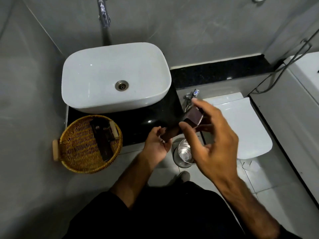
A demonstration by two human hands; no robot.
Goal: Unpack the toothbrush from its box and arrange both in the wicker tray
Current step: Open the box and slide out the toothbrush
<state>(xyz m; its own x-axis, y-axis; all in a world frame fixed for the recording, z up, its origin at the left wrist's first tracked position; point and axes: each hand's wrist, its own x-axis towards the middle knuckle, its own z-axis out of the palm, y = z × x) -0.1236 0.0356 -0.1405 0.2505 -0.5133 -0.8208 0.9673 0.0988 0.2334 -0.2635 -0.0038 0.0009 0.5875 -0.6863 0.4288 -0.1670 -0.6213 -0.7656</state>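
A dark toothbrush box (172,131) is held in the air off the right front corner of the black counter. My left hand (155,145) grips its lower end. My right hand (214,135) pinches the upper end, where a brownish flap (194,116) stands open between thumb and forefinger. No toothbrush shows outside the box. The round wicker tray (76,167), with two wooden handles, sits at the counter's front left corner, overhanging the edge. A long dark box (101,142) and a shorter dark item (108,131) lie inside it.
A white basin (96,66) fills the back of the black counter (138,121), under a chrome tap (103,16). A steel bin (183,155) stands on the floor below my hands. The closed toilet lid (245,128) and a spray hose (193,94) are at right.
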